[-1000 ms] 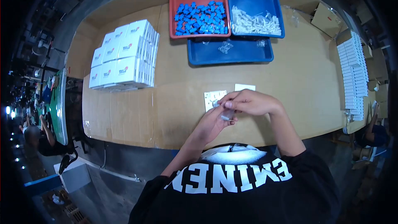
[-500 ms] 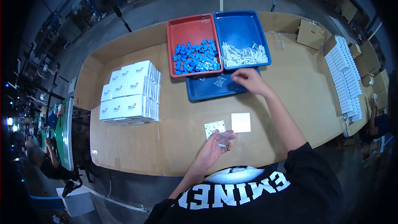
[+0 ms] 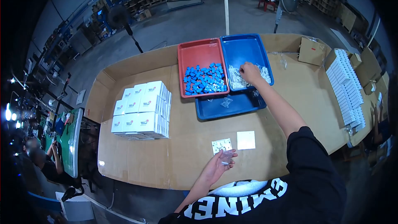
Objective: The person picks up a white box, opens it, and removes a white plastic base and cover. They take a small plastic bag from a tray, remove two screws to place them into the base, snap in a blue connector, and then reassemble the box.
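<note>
My left hand (image 3: 213, 169) holds a small clear plastic bag (image 3: 226, 156) near the front of the table, with a small white piece showing inside it. Just beyond that hand lies a white printed plate (image 3: 221, 145) with small markings or parts on it; a plain white square (image 3: 246, 140) is to its right. My right hand (image 3: 251, 74) reaches into the upper blue tray (image 3: 242, 49), fingers drawn together and pointing down at a heap of slim white plastic pieces (image 3: 237, 81). Whatever its fingertips hold is hidden.
Left of the blue tray, a red tray (image 3: 201, 54) holds many blue parts (image 3: 204, 79). A lower blue tray (image 3: 207, 110) contains clear bags. Stacked white boxes (image 3: 139, 112) stand at left, rows of white pieces (image 3: 344, 87) at right. Cardboard walls (image 3: 137, 60) edge the table.
My right hand has moved from above the lower blue tray to the white pieces in the upper one. My left hand still holds the bag. The whole view has shifted with my head.
</note>
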`<state>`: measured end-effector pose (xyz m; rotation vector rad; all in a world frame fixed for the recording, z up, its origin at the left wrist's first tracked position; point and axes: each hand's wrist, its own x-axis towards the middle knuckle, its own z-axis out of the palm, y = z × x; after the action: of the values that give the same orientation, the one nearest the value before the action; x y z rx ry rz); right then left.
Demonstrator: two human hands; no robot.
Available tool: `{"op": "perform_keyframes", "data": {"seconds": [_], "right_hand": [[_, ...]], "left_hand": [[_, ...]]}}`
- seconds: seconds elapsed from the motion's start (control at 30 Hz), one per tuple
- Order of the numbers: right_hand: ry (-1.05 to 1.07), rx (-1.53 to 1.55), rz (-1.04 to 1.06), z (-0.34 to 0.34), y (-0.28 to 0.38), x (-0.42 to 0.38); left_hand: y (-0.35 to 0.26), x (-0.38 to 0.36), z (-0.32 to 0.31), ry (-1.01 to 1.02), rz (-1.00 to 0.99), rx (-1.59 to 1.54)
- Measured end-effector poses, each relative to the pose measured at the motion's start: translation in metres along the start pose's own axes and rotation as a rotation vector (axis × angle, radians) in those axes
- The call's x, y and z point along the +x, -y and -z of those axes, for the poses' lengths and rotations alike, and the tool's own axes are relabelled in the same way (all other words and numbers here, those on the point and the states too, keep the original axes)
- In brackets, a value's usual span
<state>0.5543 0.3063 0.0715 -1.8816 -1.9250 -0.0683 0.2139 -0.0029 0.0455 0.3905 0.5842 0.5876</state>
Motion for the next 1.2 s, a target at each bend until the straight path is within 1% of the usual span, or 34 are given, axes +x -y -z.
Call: {"op": "perform_keyframes", "data": {"seconds": [0.07, 0.13, 0.27, 0.43, 0.57, 0.63, 0.67, 0.73, 0.77, 0.83, 0.87, 0.9, 0.97, 1.03, 1.1, 1.13, 1.17, 1.2], "right_hand": [[0.013, -0.047, -0.005, -0.003, 0.001, 0.004], [0.050, -0.154, 0.044, -0.001, 0.003, 0.005], [0.060, -0.211, 0.020, -0.004, 0.006, 0.011], [0.095, -0.367, 0.127, -0.010, 0.006, 0.016], [0.112, -0.382, 0.152, -0.011, 0.003, 0.017], [0.005, -0.248, 0.125, -0.004, 0.000, 0.013], [0.004, -0.248, 0.129, -0.001, -0.001, 0.014], [-0.061, 0.395, -0.114, 0.010, -0.003, 0.018], [-0.063, 0.390, -0.110, 0.014, -0.004, 0.018], [0.066, 1.406, -0.396, 0.057, 0.019, 0.001], [0.080, 1.603, -0.379, 0.074, 0.031, -0.009], [0.076, 1.596, -0.389, 0.085, 0.035, -0.019], [0.165, 1.999, -0.241, 0.101, 0.042, -0.036], [0.172, 2.028, -0.251, 0.122, 0.057, -0.058], [0.157, 1.998, -0.219, 0.130, 0.066, -0.077], [0.155, 1.937, -0.251, 0.126, 0.067, -0.087], [0.184, 1.945, -0.296, 0.123, 0.072, -0.103], [0.209, 1.763, -0.343, 0.121, 0.079, -0.116]], "left_hand": [[0.001, 0.000, 0.002, -0.002, 0.004, 0.002], [0.001, 0.000, 0.002, -0.001, 0.011, 0.002], [0.002, 0.002, 0.001, 0.012, 0.026, -0.014], [0.000, 0.005, -0.004, 0.025, 0.036, 0.007], [0.003, 0.005, -0.001, 0.056, 0.042, 0.021], [0.002, 0.003, 0.000, 0.055, 0.037, 0.017], [0.002, 0.002, 0.000, 0.057, 0.028, 0.009], [0.000, 0.000, 0.000, 0.065, 0.015, 0.000], [-0.001, -0.002, 0.001, 0.049, 0.013, -0.012], [-0.001, 0.000, 0.004, 0.042, 0.014, -0.027], [0.001, 0.003, 0.007, 0.030, 0.004, -0.027], [0.003, 0.004, 0.010, 0.016, -0.004, -0.029], [0.004, 0.010, 0.013, 0.031, 0.007, -0.035], [0.004, 0.013, 0.013, 0.040, 0.021, -0.047], [-0.001, 0.016, 0.006, -0.001, -0.017, -0.063], [-0.002, 0.015, 0.000, -0.048, -0.049, -0.050], [-0.004, 0.015, 0.001, -0.038, -0.057, -0.076], [-0.007, 0.016, 0.001, -0.030, -0.070, -0.102]]}}
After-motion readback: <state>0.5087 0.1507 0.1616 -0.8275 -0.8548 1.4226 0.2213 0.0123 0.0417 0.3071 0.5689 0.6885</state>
